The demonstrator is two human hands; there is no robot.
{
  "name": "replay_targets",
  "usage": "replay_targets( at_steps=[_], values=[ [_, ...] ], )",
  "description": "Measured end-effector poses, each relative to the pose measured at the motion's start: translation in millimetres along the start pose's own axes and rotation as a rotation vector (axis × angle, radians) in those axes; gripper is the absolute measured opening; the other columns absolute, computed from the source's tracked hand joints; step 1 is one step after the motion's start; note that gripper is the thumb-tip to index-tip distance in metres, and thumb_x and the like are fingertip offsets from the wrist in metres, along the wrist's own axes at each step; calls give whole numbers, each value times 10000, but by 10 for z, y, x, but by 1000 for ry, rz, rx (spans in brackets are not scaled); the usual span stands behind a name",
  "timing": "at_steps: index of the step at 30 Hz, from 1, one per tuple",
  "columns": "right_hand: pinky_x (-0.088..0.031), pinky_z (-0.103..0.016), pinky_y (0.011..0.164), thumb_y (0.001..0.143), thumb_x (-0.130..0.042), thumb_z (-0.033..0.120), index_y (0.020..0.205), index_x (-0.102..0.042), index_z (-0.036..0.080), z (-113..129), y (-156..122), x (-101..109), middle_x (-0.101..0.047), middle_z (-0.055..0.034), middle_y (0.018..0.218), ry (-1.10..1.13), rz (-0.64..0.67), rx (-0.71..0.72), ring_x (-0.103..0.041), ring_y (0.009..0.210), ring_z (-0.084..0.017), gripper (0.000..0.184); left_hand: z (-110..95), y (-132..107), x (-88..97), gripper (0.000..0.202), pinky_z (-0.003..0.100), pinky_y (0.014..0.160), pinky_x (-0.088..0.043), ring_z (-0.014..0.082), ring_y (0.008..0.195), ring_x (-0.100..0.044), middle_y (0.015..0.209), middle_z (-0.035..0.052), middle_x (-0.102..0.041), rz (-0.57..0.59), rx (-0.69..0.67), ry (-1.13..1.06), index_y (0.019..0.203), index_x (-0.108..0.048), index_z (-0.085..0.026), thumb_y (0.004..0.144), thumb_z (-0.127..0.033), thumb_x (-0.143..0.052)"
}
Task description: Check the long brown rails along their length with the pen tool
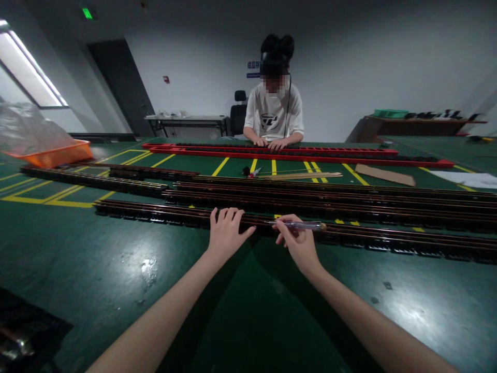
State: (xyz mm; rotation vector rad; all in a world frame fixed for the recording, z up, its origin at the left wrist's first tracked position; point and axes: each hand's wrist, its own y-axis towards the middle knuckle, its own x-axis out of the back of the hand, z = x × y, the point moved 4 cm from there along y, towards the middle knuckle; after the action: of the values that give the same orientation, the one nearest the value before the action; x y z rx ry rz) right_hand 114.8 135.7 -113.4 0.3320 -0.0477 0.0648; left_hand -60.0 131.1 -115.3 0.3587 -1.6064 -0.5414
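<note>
A long dark strip (pixel 373 238) with copper-coloured lines along it lies across the green table in front of me. My left hand (pixel 227 230) rests on this strip, palm down, fingers spread and thumb stretched to the right. Just right of it, my right hand (pixel 297 241) pinches a screwdriver (pixel 305 225) with a clear purple-tinted handle. Its thin shaft points left, close to the strip; whether the tip touches cannot be made out. Behind lie several similar dark strips (pixel 310 199), side by side.
Across the table a person (pixel 274 114) works with both hands at a long red tray (pixel 233 152). An orange basket (pixel 58 154) holding clear plastic stands at left. Thin sticks (pixel 298 176), a cardboard piece (pixel 384 174) and white paper (pixel 466 179) lie beyond the strips.
</note>
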Motion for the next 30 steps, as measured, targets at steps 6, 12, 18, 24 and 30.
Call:
replay_targets(
  at_steps=[6, 12, 18, 24, 30],
  values=[
    [-389, -198, 408, 814, -596, 397, 821, -569, 176, -2, -5, 4, -646, -27, 757, -9, 14, 11, -563, 476, -94, 222, -16, -8, -5, 413, 499, 1022, -248, 272, 1078, -498, 1120, 91, -613, 1, -8, 15, 1082, -583, -165, 840, -478, -466],
    [-395, -205, 405, 819, -584, 421, 828, -570, 176, -10, -7, 9, -652, -30, 756, -30, 13, 27, -572, 475, -104, 246, -33, -13, -14, 407, 496, 1024, -249, 274, 1078, -492, 1114, 96, -612, -4, -2, 26, 1091, -577, -153, 849, -454, -451],
    [-399, -198, 410, 822, -584, 416, 834, -572, 177, -29, 2, 12, -651, -27, 758, -30, 19, 35, -573, 476, -97, 240, -57, -13, -6, 385, 522, 1040, -213, 274, 1093, -486, 1117, 96, -613, -11, -12, 7, 1101, -576, -164, 855, -429, -442],
    [-404, -198, 401, 805, -598, 430, 826, -575, 174, -14, 1, 9, -652, -32, 750, -20, 11, 27, -569, 470, -97, 258, -81, -8, 13, 348, 551, 1048, -178, 277, 1098, -490, 1111, 95, -621, -8, -17, 0, 1099, -584, -175, 856, -386, -451],
    [-399, -199, 396, 797, -604, 431, 811, -572, 174, 21, -10, -3, -651, -31, 740, -11, -3, 20, -563, 461, -98, 260, -87, -8, 25, 326, 546, 1047, -188, 275, 1096, -493, 1111, 95, -620, -10, -24, 7, 1105, -578, -175, 852, -342, -458]
  ],
)
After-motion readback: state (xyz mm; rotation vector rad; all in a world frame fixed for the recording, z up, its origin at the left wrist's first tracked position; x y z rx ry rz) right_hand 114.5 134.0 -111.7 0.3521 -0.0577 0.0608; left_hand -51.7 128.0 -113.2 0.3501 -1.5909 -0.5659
